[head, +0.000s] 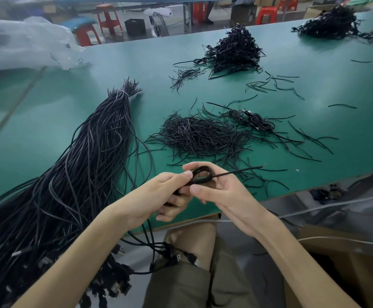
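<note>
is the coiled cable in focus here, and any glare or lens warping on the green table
In the head view the coiled cable is sharp; pale glare patches wash the green table left and right; toward that view's edges the table rim bows from wide-angle distortion, and the plastic bag and red stools look soft.

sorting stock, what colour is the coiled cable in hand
The coiled cable is black; head view.

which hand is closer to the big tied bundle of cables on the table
Left. The left hand sits just right of the bundle, beside its loose strands; the right hand is farther right, beyond the left.
</note>
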### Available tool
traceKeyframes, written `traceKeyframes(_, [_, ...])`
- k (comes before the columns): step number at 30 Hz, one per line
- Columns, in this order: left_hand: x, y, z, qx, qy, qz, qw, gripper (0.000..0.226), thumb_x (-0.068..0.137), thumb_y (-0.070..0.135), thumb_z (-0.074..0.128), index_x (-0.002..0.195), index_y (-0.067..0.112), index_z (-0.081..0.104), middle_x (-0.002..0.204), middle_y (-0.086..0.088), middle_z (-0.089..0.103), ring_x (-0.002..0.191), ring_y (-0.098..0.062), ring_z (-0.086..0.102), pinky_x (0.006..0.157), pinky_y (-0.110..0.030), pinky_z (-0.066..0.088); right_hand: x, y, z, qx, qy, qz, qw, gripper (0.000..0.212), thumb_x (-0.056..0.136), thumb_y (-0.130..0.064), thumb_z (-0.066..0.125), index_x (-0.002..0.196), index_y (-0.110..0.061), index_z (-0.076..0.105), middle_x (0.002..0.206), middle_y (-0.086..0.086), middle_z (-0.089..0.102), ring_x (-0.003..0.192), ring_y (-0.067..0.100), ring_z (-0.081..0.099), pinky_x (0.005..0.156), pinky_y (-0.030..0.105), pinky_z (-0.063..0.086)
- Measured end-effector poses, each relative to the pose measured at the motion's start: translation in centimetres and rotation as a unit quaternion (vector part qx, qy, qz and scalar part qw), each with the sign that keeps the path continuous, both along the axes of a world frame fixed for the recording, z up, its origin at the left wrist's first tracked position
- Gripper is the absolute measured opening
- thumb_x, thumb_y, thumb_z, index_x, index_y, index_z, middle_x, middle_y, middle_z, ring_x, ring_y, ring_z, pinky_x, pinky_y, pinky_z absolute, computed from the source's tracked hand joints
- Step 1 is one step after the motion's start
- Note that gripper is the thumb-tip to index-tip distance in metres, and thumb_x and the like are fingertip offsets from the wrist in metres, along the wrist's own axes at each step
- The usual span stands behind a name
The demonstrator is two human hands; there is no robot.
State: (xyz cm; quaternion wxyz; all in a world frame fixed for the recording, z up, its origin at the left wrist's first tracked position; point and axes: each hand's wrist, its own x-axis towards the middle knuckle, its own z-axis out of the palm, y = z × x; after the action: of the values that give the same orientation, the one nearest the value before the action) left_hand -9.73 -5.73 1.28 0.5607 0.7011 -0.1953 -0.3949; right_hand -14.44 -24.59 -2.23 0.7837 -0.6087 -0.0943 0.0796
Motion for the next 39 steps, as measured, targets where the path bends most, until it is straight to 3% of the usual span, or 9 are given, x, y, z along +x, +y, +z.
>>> traceKeyframes(7, [0.0, 0.3, -0.2, -0.017, -0.003, -0.023, 1.000, 0.045, 0.109, 0.052, 0.036, 0.075, 0.023, 0.038, 0.066, 0.001, 0.020, 0.050, -0.018, 0.014, 0.041, -0.024, 0.022, -0.2, 0.0, -0.4, -0.048, -0.035, -0.068, 0.996, 0.039, 0.080, -0.020, 0.084, 0.116, -0.012, 0.072, 0.113, 0.011, 0.075, 0.113, 0.031, 0.066, 0.102, 0.044, 0.052])
traceKeyframes(12, [0.0, 0.3, -0.1, -0.037, -0.008, -0.035, 0.999, 0.045, 0.109, 0.052, 0.035, 0.081, 0.017, 0.040, 0.067, 0.001, 0.020, 0.051, -0.020, 0.013, 0.041, -0.025, 0.022, -0.2, 0.5, 0.2, -0.052, -0.061, -0.124, 0.989, 0.027, 0.072, -0.008, 0.084, 0.095, -0.003, 0.070, 0.095, 0.012, 0.075, 0.096, 0.022, 0.069, 0.093, 0.042, 0.052])
traceKeyframes(15, [0.2, 0.6, 0.1, -0.032, -0.009, -0.053, 0.998, 0.047, 0.109, 0.052, 0.035, 0.084, 0.013, 0.042, 0.069, -0.001, 0.021, 0.052, -0.020, 0.015, 0.043, -0.024, 0.024, -0.1, 0.4, 0.4, -0.060, -0.079, -0.136, 0.986, 0.026, 0.073, 0.007, 0.082, 0.094, 0.003, 0.067, 0.095, 0.025, 0.071, 0.097, 0.036, 0.070, 0.091, 0.052, 0.054])
traceKeyframes(20, [0.7, 1.5, 0.1, -0.024, 0.022, -0.090, 0.995, 0.045, 0.106, 0.054, 0.037, 0.083, 0.016, 0.046, 0.071, 0.001, 0.026, 0.052, -0.014, 0.020, 0.046, -0.023, 0.024, -0.6, 0.2, 1.0, -0.177, -0.145, -0.135, 0.964, 0.016, 0.077, 0.005, 0.080, 0.081, -0.005, 0.068, 0.085, 0.004, 0.059, 0.080, 0.016, 0.058, 0.072, 0.030, 0.049])
traceKeyframes(24, [0.7, 1.8, -0.1, -0.044, 0.071, -0.098, 0.992, 0.043, 0.104, 0.055, 0.040, 0.079, 0.022, 0.049, 0.070, 0.004, 0.028, 0.053, -0.013, 0.020, 0.046, -0.020, 0.026, -1.0, 0.4, 1.2, -0.256, -0.181, -0.171, 0.934, 0.026, 0.082, 0.003, 0.078, 0.081, -0.021, 0.069, 0.082, -0.013, 0.059, 0.078, 0.007, 0.060, 0.073, 0.013, 0.044])
traceKeyframes(29, [1.0, 1.6, -0.2, -0.079, 0.107, -0.088, 0.987, 0.044, 0.106, 0.055, 0.041, 0.080, 0.020, 0.048, 0.069, 0.004, 0.026, 0.052, -0.012, 0.021, 0.044, -0.019, 0.027, -1.6, 0.8, 0.6, -0.315, -0.257, -0.229, 0.885, 0.004, 0.091, -0.006, 0.073, 0.093, -0.009, 0.071, 0.092, -0.010, 0.061, 0.088, 0.002, 0.060, 0.079, 0.013, 0.046])
traceKeyframes(32, [0.8, 1.3, -0.2, -0.091, 0.117, -0.064, 0.987, 0.045, 0.107, 0.055, 0.040, 0.080, 0.020, 0.048, 0.068, 0.005, 0.025, 0.052, -0.012, 0.020, 0.044, -0.019, 0.026, -1.8, 1.2, 0.0, -0.354, -0.278, -0.259, 0.854, 0.011, 0.097, -0.014, 0.066, 0.089, -0.006, 0.063, 0.089, -0.003, 0.057, 0.080, 0.007, 0.054, 0.073, 0.017, 0.045])
traceKeyframes(35, [0.1, 0.8, 0.1, -0.044, 0.044, -0.014, 0.998, 0.050, 0.106, 0.056, 0.038, 0.083, 0.018, 0.059, 0.065, 0.002, 0.035, 0.050, -0.015, 0.027, 0.047, -0.022, 0.032, -2.0, 1.6, -0.3, -0.341, -0.268, -0.286, 0.854, 0.016, 0.100, -0.015, 0.064, 0.085, -0.010, 0.063, 0.086, -0.005, 0.056, 0.075, 0.011, 0.055, 0.070, 0.021, 0.045])
traceKeyframes(39, [-1.2, -0.5, 0.6, 0.068, -0.192, 0.059, 0.977, 0.053, 0.107, 0.050, 0.035, 0.075, 0.024, 0.069, 0.064, -0.002, 0.066, 0.048, -0.021, 0.059, 0.054, -0.024, 0.044, -2.0, 2.0, -0.4, -0.350, -0.242, -0.310, 0.850, 0.014, 0.098, -0.012, 0.067, 0.085, -0.009, 0.063, 0.085, -0.006, 0.054, 0.074, 0.011, 0.055, 0.068, 0.020, 0.044])
